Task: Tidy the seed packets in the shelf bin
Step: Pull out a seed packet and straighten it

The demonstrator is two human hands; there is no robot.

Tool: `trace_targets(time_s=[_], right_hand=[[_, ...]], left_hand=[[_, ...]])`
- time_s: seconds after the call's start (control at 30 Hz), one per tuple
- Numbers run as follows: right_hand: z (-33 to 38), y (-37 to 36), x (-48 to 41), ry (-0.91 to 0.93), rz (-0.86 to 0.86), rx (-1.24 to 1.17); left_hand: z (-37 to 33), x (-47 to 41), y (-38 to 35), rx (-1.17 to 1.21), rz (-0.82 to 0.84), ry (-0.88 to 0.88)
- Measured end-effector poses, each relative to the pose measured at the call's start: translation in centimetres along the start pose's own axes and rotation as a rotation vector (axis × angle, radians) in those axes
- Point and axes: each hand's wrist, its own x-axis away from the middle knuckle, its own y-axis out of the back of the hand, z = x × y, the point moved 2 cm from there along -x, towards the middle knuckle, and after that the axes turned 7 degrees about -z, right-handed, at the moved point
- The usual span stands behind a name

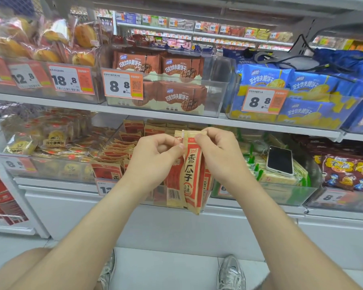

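1. left hand (154,158): thumb and forefinger pinch the top left edge of the seed packets (192,176).
2. right hand (219,152): fingers (200,139) curled, pinching the same top edge at its right end.
3. seed packets: small stack, upright. one shows its printed front, one its barcode back. they hang in front of the shelf bin's front edge, lower ends below it.
4. shelf bin (111,141): clear plastic, mid lower shelf (57,185). spare packets (117,147) inside lean in a loose row along its left side.
5. phone (280,161): screen up on green packs (258,170) in the neighbour bin (291,195), just right of the shelf bin.
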Motion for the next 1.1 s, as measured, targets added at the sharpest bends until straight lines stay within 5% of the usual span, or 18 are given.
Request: trace_targets(time_s=[0.13, 0.3, 0.57, 0.77, 1.1], right_hand=[[0.2, 0.4, 0.1, -0.056, 0.097, -0.034], [0.2, 0.8, 0.9, -0.13, 0.413, 0.079], [-0.5, 0.8, 0.1, -0.159, 0.129, -0.001], [0.1, 1.2, 0.3, -0.104, -0.038, 0.058], [-0.4, 0.7, 0.6, -0.079, 0.092, 0.029]], left_hand=[[0.6, -0.4, 0.4, -0.036, -0.135, -0.057], [0.8, -1.0, 1.5, -0.009, -0.339, -0.087], [0.5, 0.3, 0.6, -0.33, -0.03, -0.102], [0.4, 0.3, 0.3, -0.168, 0.135, -0.004], [0.4, 0.3, -0.1, -0.113, 0.206, 0.051]])
